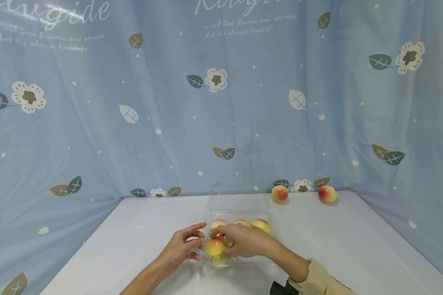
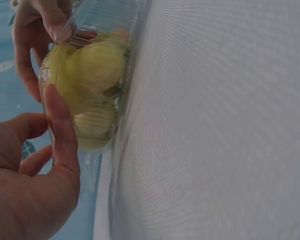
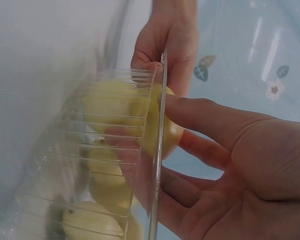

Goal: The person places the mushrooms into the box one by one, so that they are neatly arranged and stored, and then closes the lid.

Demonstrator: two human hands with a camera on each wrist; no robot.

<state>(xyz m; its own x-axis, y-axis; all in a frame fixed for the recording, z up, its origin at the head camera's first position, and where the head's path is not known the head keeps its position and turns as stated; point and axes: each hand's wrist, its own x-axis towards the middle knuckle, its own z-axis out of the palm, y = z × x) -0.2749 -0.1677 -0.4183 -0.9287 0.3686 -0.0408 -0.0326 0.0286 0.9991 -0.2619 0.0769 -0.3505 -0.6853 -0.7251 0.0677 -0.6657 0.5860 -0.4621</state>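
A clear plastic clamshell box (image 1: pixel 240 262) stands on the white table with its lid (image 1: pixel 238 200) raised at the back. My right hand (image 1: pixel 243 241) reaches over it and holds a red-and-yellow peach (image 1: pixel 215 246) at the front left corner, thumb on the near side. Other peaches (image 1: pixel 261 226) sit inside, several along the back row; one shows below the held peach. My left hand (image 1: pixel 181 248) is at the box's left side. In the left wrist view its thumb (image 2: pixel 62 125) lies against the outer wall and its fingers are at the rim.
Two more peaches lie on the table behind and to the right of the box, one close to the lid (image 1: pixel 279 193) and one farther right (image 1: pixel 327 194). A blue printed curtain (image 1: pixel 251 123) hangs around the table's back and sides.
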